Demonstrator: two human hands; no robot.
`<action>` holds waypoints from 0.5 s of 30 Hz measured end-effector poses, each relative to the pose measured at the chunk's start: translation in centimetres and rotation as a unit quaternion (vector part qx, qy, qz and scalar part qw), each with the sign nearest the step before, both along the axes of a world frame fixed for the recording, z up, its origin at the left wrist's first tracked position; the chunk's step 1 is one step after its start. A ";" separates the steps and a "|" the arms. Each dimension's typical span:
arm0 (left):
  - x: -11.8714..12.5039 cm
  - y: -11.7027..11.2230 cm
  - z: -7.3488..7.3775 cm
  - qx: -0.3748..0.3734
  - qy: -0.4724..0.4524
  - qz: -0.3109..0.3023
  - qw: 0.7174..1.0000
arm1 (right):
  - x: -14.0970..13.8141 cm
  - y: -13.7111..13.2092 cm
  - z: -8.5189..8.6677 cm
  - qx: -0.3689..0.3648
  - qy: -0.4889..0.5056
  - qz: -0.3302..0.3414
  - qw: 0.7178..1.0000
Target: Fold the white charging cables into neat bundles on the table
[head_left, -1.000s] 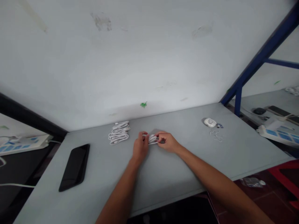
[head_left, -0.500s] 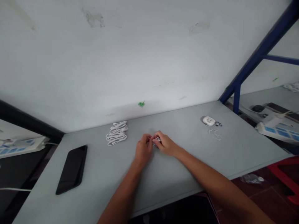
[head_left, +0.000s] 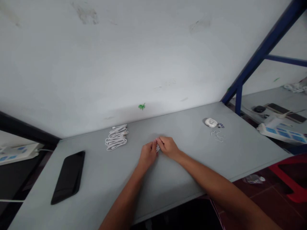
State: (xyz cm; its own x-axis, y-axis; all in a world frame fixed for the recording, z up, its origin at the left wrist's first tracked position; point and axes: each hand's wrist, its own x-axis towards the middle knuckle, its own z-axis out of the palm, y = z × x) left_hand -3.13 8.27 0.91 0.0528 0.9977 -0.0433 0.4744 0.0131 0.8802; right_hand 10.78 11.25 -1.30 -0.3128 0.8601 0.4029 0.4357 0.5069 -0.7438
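Note:
My left hand (head_left: 148,154) and my right hand (head_left: 168,147) meet over the middle of the grey table (head_left: 187,127), fingers closed. Between them they grip a bundled white cable (head_left: 157,148), of which only a short stretch of strands shows; the rest is hidden by the fingers. To the left of my hands lie several coiled white cables (head_left: 117,138) in a row near the wall. Off to the right are several thin white ties (head_left: 217,135), loose on the table beside a round white case (head_left: 211,122) with a small blue-and-white charm.
A black phone (head_left: 68,176) lies at the table's left. White power strips (head_left: 283,132) sit beyond the right end and at the far left. A blue metal frame (head_left: 249,67) slants up at the right. Below are a red stool (head_left: 290,179) and a plastic bottle (head_left: 254,179).
The view has shifted slightly, so the table items sit a little further left. My fingers have closed further around the cable, and my right hand has turned more knuckles-up.

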 end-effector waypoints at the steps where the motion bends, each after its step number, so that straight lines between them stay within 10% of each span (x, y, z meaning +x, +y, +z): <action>1: -0.1 -0.1 0.2 -0.042 -0.025 -0.024 0.999 | 0.1 0.0 0.1 -0.007 0.016 -0.004 1.000; 7: -0.9 -1.2 1.8 -0.290 -0.235 -0.101 0.922 | 0.1 -0.4 0.9 -0.056 0.081 0.010 0.995; 15: -0.4 -1.2 1.6 -0.346 -0.366 -0.104 0.858 | 0.7 -0.1 1.5 -0.107 0.105 0.043 0.988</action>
State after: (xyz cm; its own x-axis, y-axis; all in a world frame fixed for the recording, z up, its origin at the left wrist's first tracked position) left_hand -3.54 7.06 2.51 0.4921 0.7119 -0.5009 -0.1465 0.6350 0.7585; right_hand 11.46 11.18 0.16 -0.3178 0.9066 0.2776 0.2230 0.3561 -0.9075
